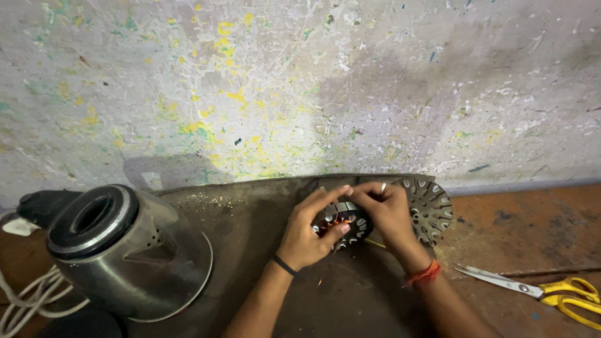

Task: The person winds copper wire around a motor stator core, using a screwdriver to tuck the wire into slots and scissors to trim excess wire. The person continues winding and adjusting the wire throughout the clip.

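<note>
Both of my hands are on a round motor stator (342,223) with copper windings, which rests on a dark mat (250,219). My left hand (313,228) grips its left side, thumb and fingers curled around the rim. My right hand (385,209) pinches at the top of the stator; a ring sits on one finger and a red thread on the wrist. Just behind my right hand lies a round metal cover with slots (431,209), against the wall.
A steel kettle-like housing with a black ring top (125,250) lies tilted at left, with a white cord (25,300) beside it. Yellow-handled scissors (544,291) lie at right on the reddish floor. A paint-spattered wall (300,87) rises behind.
</note>
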